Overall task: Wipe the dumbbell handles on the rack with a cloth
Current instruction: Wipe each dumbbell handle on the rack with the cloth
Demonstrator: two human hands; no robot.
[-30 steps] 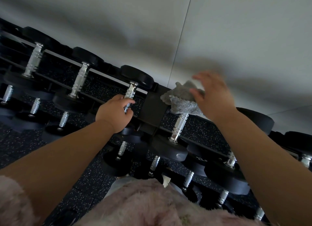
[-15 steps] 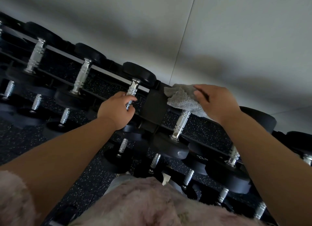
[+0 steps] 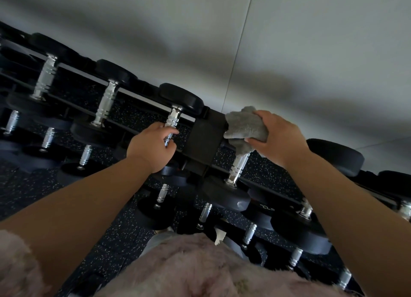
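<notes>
A black rack carries rows of black dumbbells with chrome handles. My right hand grips a grey cloth bunched over the upper end of one chrome handle on the top row. The handle's lower half shows below the cloth. My left hand is wrapped around the chrome handle of the neighbouring dumbbell to the left, just past the rack's upright bracket.
More dumbbells line the top row to the left and right, with smaller ones on lower rows. A grey wall rises behind the rack. Speckled black rubber floor lies below. Pink fuzzy clothing fills the bottom edge.
My right hand has closed from open fingers onto the cloth and pressed it down around the handle's top. My left hand keeps its hold on the neighbouring handle.
</notes>
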